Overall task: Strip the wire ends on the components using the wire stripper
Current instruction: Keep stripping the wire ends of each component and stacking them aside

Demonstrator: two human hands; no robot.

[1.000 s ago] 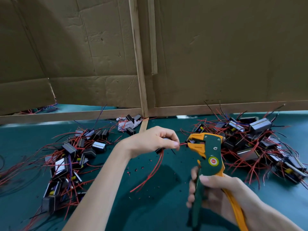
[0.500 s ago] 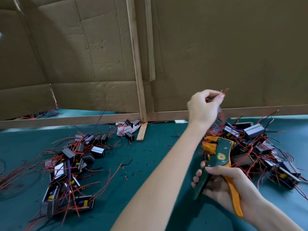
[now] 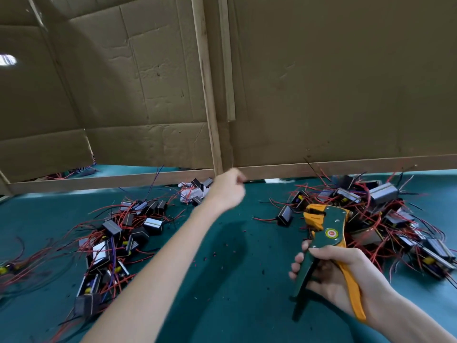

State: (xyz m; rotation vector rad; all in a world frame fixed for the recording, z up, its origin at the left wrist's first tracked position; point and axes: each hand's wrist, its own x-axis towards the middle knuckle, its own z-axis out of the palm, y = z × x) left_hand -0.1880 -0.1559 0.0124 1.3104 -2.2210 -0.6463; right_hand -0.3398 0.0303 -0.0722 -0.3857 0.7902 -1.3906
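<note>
Gripping the wire stripper [image 3: 330, 225] by its green and orange handles, the right hand [image 3: 341, 273] sits at lower right of the frame, the tool's toothed orange head pointing up. Boxy black components [image 3: 382, 195] trailing tangled red wires heap at right, and a second pile [image 3: 116, 231] lies at left. The blurred left hand [image 3: 226, 191] reaches over centre with its fingers curled; I cannot tell whether they pinch anything. The teal desk [image 3: 235, 288] is backed by creased cardboard [image 3: 346, 82].

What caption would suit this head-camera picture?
Right hand grips a wire stripper beside the right pile of red-wired components; the left hand, blurred, reaches forward over the green table.
</note>
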